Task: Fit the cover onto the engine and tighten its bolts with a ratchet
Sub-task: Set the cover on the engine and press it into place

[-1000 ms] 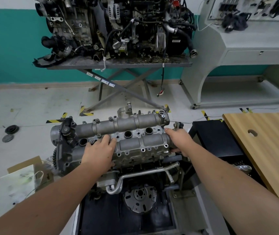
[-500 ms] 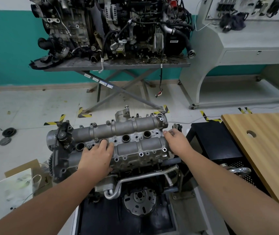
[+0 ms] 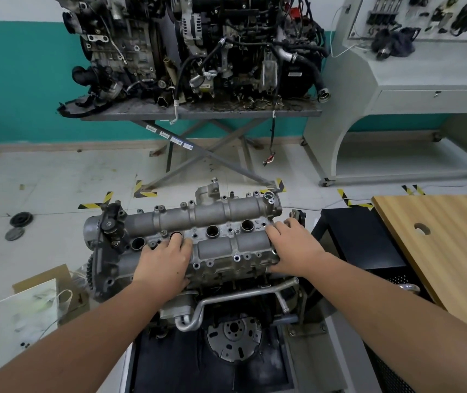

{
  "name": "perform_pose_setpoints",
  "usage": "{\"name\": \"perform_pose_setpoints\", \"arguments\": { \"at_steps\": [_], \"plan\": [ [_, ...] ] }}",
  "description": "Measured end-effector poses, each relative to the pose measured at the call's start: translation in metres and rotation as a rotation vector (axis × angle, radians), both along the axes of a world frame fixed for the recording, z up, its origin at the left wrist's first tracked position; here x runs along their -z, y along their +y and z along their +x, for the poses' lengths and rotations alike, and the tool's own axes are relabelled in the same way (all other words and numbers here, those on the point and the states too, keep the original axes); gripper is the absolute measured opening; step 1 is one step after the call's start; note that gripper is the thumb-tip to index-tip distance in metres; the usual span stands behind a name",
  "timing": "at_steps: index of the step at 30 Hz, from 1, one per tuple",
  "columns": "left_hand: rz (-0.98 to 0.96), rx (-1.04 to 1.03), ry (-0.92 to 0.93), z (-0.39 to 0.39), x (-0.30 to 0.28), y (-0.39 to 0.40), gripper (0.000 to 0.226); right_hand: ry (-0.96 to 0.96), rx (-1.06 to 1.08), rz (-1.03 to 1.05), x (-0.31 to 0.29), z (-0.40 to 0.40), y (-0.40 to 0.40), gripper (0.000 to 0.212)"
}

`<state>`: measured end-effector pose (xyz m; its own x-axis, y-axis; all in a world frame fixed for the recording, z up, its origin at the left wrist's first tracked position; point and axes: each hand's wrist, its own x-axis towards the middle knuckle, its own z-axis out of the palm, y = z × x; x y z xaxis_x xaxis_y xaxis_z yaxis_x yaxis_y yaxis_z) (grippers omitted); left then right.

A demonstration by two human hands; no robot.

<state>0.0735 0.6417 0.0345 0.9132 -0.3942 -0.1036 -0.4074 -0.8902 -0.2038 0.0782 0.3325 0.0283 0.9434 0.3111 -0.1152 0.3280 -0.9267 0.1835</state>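
Cover (image 3: pixel 221 239) on engine (image 3: pixel 226 293): my left hand (image 3: pixel 164 260) and right hand (image 3: pixel 294 248) press flat, fingers spread; seat evenly, bolt holes aligned, before ratcheting

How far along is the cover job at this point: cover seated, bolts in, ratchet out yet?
Done: the cover lies on top of the engine. In hand: the left hand and right hand rest flat on it, apparently seating it. Left: many bolt holes along the near edge look empty, and no ratchet shows in view, so bolting and tightening seem not yet begun.
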Motion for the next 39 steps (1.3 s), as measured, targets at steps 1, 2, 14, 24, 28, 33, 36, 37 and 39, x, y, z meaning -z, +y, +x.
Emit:
{"name": "perform_pose_setpoints", "arguments": {
  "at_steps": [1, 2, 14, 24, 28, 33, 36, 37, 39],
  "plan": [
    [0.0, 0.0, -0.001, 0.0, 0.0, 0.001, 0.085, 0.01, 0.005, 0.027, 0.001, 0.0, -0.001, 0.083],
    [0.0, 0.001, -0.005, 0.0, 0.0, 0.001, 0.085, 0.023, 0.007, 0.047, 0.001, 0.0, -0.002, 0.083],
    [-0.003, 0.01, -0.015, 0.0, 0.0, 0.002, 0.084, 0.067, 0.016, 0.137, -0.003, -0.003, -0.004, 0.081],
    [-0.007, 0.0, 0.005, 0.0, -0.001, 0.001, 0.081, 0.054, 0.038, 0.05, -0.009, -0.005, 0.0, 0.088],
    [-0.008, 0.003, 0.01, 0.0, -0.003, 0.0, 0.08, 0.004, 0.085, -0.095, -0.02, -0.008, 0.02, 0.119],
    [-0.017, -0.005, 0.026, -0.001, -0.005, 0.0, 0.08, -0.032, -0.001, -0.016, -0.012, -0.009, 0.076, 0.106],
    [-0.017, -0.008, 0.026, -0.002, -0.005, -0.001, 0.08, -0.044, 0.025, 0.051, -0.006, -0.009, 0.083, 0.085],
    [-0.015, -0.009, 0.027, -0.001, -0.005, 0.0, 0.08, -0.047, 0.025, 0.059, -0.006, -0.008, 0.082, 0.084],
    [-0.006, -0.006, 0.04, -0.001, -0.004, 0.0, 0.08, -0.036, 0.014, 0.052, -0.004, -0.007, 0.08, 0.084]
  ]
}}
